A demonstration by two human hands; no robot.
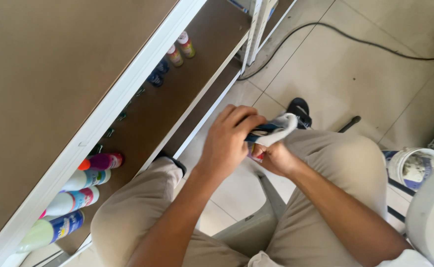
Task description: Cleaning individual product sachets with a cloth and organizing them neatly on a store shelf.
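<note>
Between our knees, our left hand (227, 143) presses a white cloth (278, 129) over a small bottle (256, 152) gripped by our right hand (276, 159). Wiping seems underway; bottles (73, 200) already stand on the shelf (177, 94).

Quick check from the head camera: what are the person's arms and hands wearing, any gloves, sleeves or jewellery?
Both arms are bare from wrist to elbow. The left hand and right hand show no gloves, and no rings, watch or bands can be seen. A bit of white fabric shows near the right upper arm, possibly a short sleeve.
</note>
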